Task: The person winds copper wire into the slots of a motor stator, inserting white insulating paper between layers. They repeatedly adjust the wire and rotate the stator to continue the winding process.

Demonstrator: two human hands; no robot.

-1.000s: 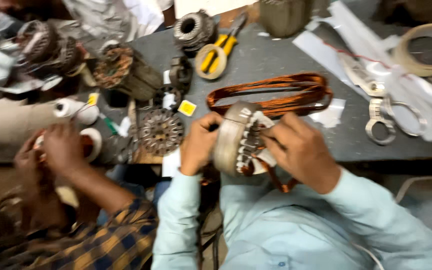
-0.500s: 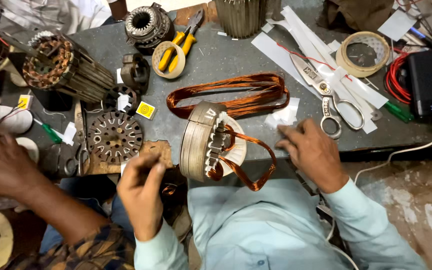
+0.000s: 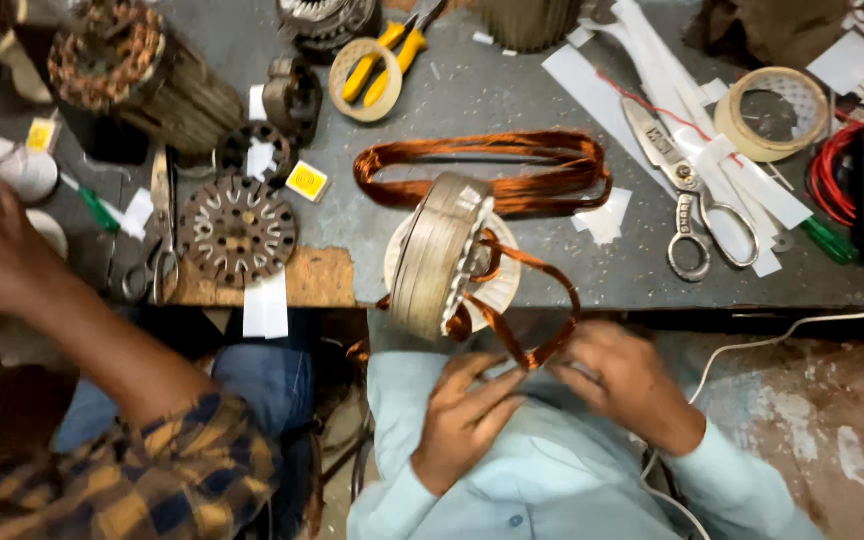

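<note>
Grey workbench (image 3: 472,100) with copper coil (image 3: 482,165), scissors (image 3: 697,195), tape roll (image 3: 772,112), yellow pliers (image 3: 382,62).

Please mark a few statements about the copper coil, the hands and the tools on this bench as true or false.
1. Both hands pinch the copper wire loop that hangs from the metal motor ring. True: the left hand and right hand meet at its lower end.
2. The motor ring lies flat on the bench. False: it stands on edge at the bench's front rim.
3. The scissors lie right of the ring. True.
4. The yellow-handled pliers are in the right hand. False: they lie on the bench at the far side.
5. A second copper coil lies behind the ring. True.
</note>
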